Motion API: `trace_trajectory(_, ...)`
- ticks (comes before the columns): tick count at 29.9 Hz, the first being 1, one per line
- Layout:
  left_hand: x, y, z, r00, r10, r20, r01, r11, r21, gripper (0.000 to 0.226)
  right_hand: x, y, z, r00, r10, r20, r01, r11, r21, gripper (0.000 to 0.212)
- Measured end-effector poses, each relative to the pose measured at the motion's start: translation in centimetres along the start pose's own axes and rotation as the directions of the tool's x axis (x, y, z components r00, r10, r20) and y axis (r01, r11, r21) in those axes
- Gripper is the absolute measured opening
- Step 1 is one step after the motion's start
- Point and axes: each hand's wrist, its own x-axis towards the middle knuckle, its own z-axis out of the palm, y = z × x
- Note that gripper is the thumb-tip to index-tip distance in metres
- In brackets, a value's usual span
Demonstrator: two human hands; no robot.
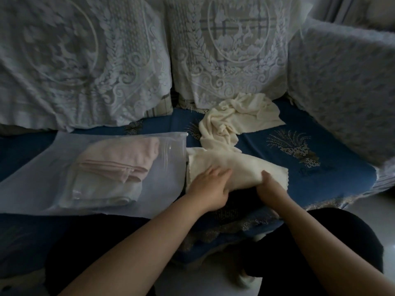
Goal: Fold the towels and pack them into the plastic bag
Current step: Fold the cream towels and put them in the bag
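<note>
Nearest the camera, two bare forearms reached forward over dark-clothed knees to the front edge of a blue embroidered sofa seat cover (333, 174). The left hand (210, 189) lay open and flat, fingers spread, pressing on a cream folded towel (233, 165), while the right hand (270, 184) was curled closed around that towel's near edge. The towel's left edge lay just beside the mouth of a translucent zip-top plastic bag (38, 184), which lay flat on the seat to the left. Inside the bag sat a folded pale pink towel (119, 163) on top of a folded white one (102, 195). To the right of the hands the blue seat lay bare as far as the lace-draped armrest (346, 86). Farther back, a crumpled cream towel (235, 118) lay loose against two back cushions under white lace covers (224, 52).
</note>
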Motion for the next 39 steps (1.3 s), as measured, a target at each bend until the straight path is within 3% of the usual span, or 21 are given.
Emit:
trace_trajectory(1, -0.7, -0.5, -1.1, 0.976, 0.069, -0.205, -0.056, 0.996, 0.067, 0.053, -0.3, -0.8, -0.5, 0.998, 0.026, -0.055, -0.014, 0.976, 0.215, 0.046)
trace_trajectory(3, -1.8, -2.0, -2.8, 0.861, 0.084, -0.502, 0.036, 0.974, 0.223, 0.045, -1.2, -2.6, -0.9, 0.991, 0.081, -0.11, -0.001, 0.809, 0.587, 0.036)
trace_trajectory(4, -2.3, -3.1, -3.4, 0.841, 0.01, -0.541, 0.139, 0.963, 0.233, 0.05, -1.6, -3.6, -0.8, 0.988, 0.085, -0.129, 0.03, 0.712, 0.702, 0.033)
trace_trajectory(6, -3.2, -5.3, -4.2, 0.874, -0.211, -0.438, 0.318, 0.929, 0.186, 0.069, -2.9, -5.9, -0.2, 0.985, 0.065, -0.159, 0.098, 0.543, 0.834, 0.027)
trace_trajectory(8, -3.9, -7.2, -4.3, 0.869, -0.353, -0.347, 0.423, 0.893, 0.151, 0.081, -3.7, -8.6, 1.0, 0.986, 0.0, -0.165, 0.144, 0.485, 0.862, 0.038)
trace_trajectory(10, -4.5, -8.2, -4.6, 0.833, -0.406, -0.377, 0.46, 0.886, 0.061, 0.083, -4.6, -11.1, 3.0, 0.989, -0.057, -0.133, 0.142, 0.562, 0.815, 0.054)
trace_trajectory(14, -6.0, -9.9, -5.0, 0.745, -0.495, -0.448, 0.447, 0.868, -0.215, 0.059, -6.8, -14.0, 8.6, 0.939, -0.345, 0.009, 0.276, 0.768, 0.578, 0.057)
trace_trajectory(17, -6.6, -11.4, -4.7, 0.7, -0.566, -0.435, 0.414, 0.818, -0.399, 0.043, -7.3, -14.6, 11.2, 0.869, -0.475, 0.134, 0.354, 0.79, 0.5, 0.047)
trace_trajectory(19, -6.8, -11.8, -4.7, 0.67, -0.555, -0.493, 0.317, 0.814, -0.486, 0.04, -7.1, -14.8, 12.0, 0.842, -0.528, 0.11, 0.447, 0.797, 0.406, 0.039)
trace_trajectory(20, -6.8, -11.9, -4.8, 0.667, -0.53, -0.523, 0.258, 0.823, -0.506, 0.041, -6.7, -14.7, 12.4, 0.828, -0.55, 0.106, 0.487, 0.801, 0.349, 0.039)
trace_trajectory(23, -7.0, -11.9, -4.9, 0.73, -0.412, -0.546, 0.117, 0.862, -0.494, 0.046, -5.5, -15.3, 12.7, 0.823, -0.496, 0.278, 0.489, 0.867, 0.1, 0.036)
trace_trajectory(26, -7.3, -12.3, -4.8, 0.769, -0.323, -0.551, 0.023, 0.876, -0.481, 0.045, -3.5, -16.8, 13.2, 0.771, -0.493, 0.403, 0.583, 0.801, -0.136, 0.045)
trace_trajectory(27, -7.5, -12.6, -4.9, 0.771, -0.31, -0.556, -0.013, 0.866, -0.5, 0.042, -3.0, -17.5, 13.4, 0.742, -0.531, 0.409, 0.622, 0.773, -0.124, 0.041)
trace_trajectory(29, -8.0, -13.0, -5.1, 0.782, -0.288, -0.553, -0.077, 0.836, -0.544, 0.037, -2.4, -18.9, 14.3, 0.718, -0.59, 0.37, 0.611, 0.789, 0.072, 0.022)
trace_trajectory(32, -8.8, -13.3, -5.8, 0.808, -0.298, -0.508, -0.15, 0.729, -0.668, 0.029, -2.5, -21.0, 15.6, 0.767, -0.576, 0.282, 0.395, 0.771, 0.499, 0.011)
trace_trajectory(35, -9.9, -14.2, -6.7, 0.808, -0.385, -0.446, -0.173, 0.569, -0.804, 0.027, -2.6, -23.1, 16.7, 0.804, -0.501, 0.321, 0.162, 0.703, 0.693, 0.008)
trace_trajectory(36, -10.4, -14.5, -6.9, 0.806, -0.402, -0.434, -0.176, 0.538, -0.825, 0.028, -2.4, -23.6, 17.2, 0.771, -0.493, 0.404, 0.095, 0.716, 0.692, 0.008)
trace_trajectory(39, -11.5, -15.4, -7.2, 0.817, -0.412, -0.403, -0.175, 0.489, -0.854, 0.028, -2.5, -23.3, 18.3, 0.525, -0.592, 0.612, 0.055, 0.741, 0.669, 0.024)
